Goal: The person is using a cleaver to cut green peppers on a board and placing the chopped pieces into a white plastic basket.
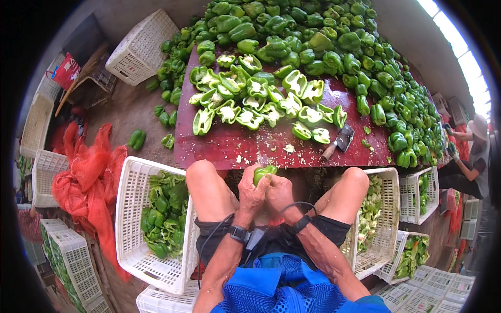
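Note:
Between my knees, both hands meet at a green bell pepper [265, 173]. My left hand [251, 189] is closed around its left side. My right hand [280, 192] presses in from the right with its fingers curled; whether it also holds a loose bit of the pepper is hidden. Just beyond lies the red board [219, 148], strewn with pale seeds and core scraps. Several halved bell peppers [250, 118] rest on it with their white insides up. A cleaver [342, 141] with a wooden handle lies on the board's right part, touched by neither hand.
Whole bell peppers [334, 41] are heaped at the back and right. A white crate [128, 224] of green pepper pieces stands left of my leg; another crate [389, 219] with pale scraps is at my right. Red netting [86, 180] lies left. A person [472, 156] works far right.

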